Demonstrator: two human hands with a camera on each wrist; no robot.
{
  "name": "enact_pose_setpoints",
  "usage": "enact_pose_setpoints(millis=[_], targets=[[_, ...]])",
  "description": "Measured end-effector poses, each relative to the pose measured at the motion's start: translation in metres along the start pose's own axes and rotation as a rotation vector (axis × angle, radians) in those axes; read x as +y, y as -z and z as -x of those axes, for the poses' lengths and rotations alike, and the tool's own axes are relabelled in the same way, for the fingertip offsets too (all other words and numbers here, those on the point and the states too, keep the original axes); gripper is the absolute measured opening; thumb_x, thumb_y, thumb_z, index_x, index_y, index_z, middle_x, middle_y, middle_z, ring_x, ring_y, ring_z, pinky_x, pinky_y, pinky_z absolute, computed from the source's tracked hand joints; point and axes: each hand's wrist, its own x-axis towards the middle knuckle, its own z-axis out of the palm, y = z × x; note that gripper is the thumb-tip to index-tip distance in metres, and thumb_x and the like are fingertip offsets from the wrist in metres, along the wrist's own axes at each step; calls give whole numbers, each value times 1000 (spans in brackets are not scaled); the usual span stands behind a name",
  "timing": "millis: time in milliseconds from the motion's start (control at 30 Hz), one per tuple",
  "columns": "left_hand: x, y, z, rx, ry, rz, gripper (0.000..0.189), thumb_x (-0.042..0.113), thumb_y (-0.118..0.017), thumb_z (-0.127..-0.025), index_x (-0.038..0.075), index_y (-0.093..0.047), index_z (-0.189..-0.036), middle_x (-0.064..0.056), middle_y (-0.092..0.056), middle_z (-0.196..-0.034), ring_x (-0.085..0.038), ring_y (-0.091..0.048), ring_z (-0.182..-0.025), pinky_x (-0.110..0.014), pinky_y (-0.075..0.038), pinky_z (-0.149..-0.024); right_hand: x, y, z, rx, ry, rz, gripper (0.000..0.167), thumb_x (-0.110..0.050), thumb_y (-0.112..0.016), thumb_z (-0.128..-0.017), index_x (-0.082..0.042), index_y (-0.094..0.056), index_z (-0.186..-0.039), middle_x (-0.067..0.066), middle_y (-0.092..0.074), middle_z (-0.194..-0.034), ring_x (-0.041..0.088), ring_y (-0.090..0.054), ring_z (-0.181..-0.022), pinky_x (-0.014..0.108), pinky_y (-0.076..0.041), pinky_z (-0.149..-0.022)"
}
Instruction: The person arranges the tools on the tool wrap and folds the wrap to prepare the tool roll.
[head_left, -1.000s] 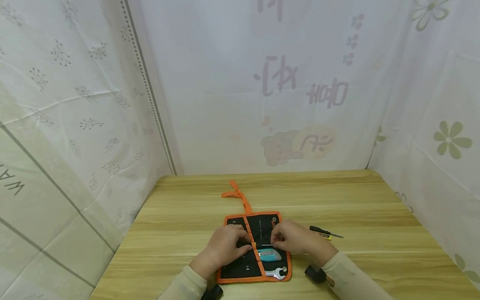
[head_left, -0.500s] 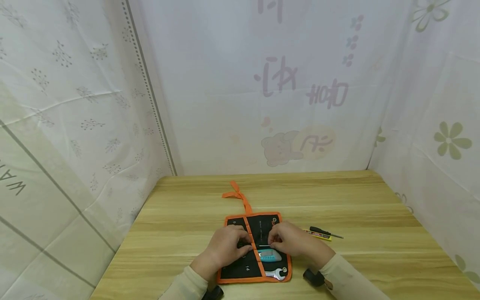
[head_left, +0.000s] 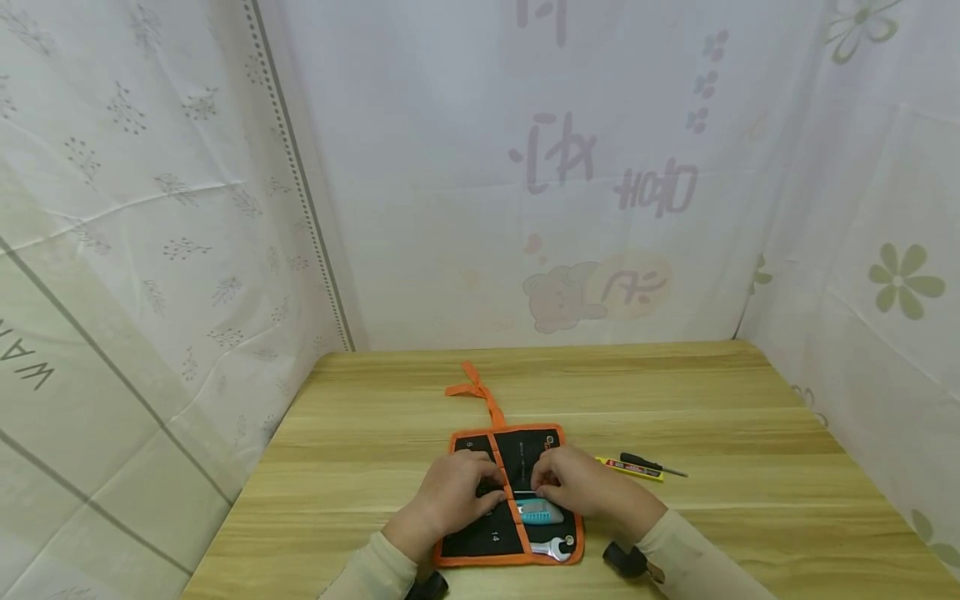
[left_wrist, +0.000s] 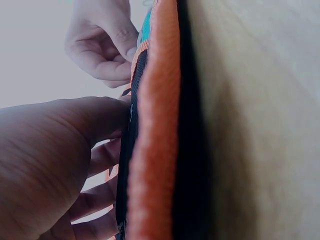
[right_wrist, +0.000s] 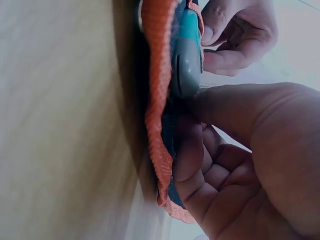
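Observation:
A black tool pouch with orange trim lies unfolded on the table. My left hand rests over its left half, thumb and forefinger pinching the orange pocket edge at the middle. From that edge a thin metal rod sticks out to the right, its far end pinched by my right hand. Just below the rod, a teal-and-grey utility knife sits in a pocket. An open-end wrench occupies the lowest pocket. In the right wrist view, my fingers hide the rod beside the knife.
Right of the pouch lie a black-handled screwdriver and a narrow yellow case. Orange tie straps stretch behind the pouch on the wooden table. Printed curtains hang around the back and sides.
My right hand has shifted slightly left, and less of the rod shows; its yellow part has gone into the pocket. More of the yellow case is uncovered. My left hand stays put.

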Motion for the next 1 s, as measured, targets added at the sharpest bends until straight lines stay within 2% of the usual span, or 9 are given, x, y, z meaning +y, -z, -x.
enact_pose_setpoints(millis=[433,767,867,1000], targets=[[0,1,0,16,-7,11,11,37,-85,-90,29,-79,-93,18,-66,-88,-2,-62,-82,-25,-53,-70,0,-1,-1,0,-14,24,16,-11,-76,-98,-24,-75,-89,-19,-62,-89,1,-57,-78,24,-51,-69],[0,0,0,8,4,0,13,41,-84,-90,30,-77,-95,18,-64,-87,0,-60,-79,-24,-52,-69,0,0,2,-10,-44,-8,14,-12,-76,-98,-24,-76,-91,-16,-64,-92,3,-58,-80,25,-52,-70],[-1,0,0,-2,9,8,14,40,-83,-91,30,-78,-98,18,-63,-87,0,-58,-78,-23,-50,-67,1,5,4,-4,-47,3,14,-12,-76,-97,-25,-76,-93,-16,-64,-95,6,-61,-88,26,-52,-72],[-2,-1,-1,-22,9,26,18,39,-82,-92,30,-79,-108,17,-64,-89,0,-57,-78,-21,-48,-65,3,16,7,20,-54,0,13,-10,-75,-98,-22,-77,-97,-16,-66,-97,7,-64,-89,27,-53,-71]])
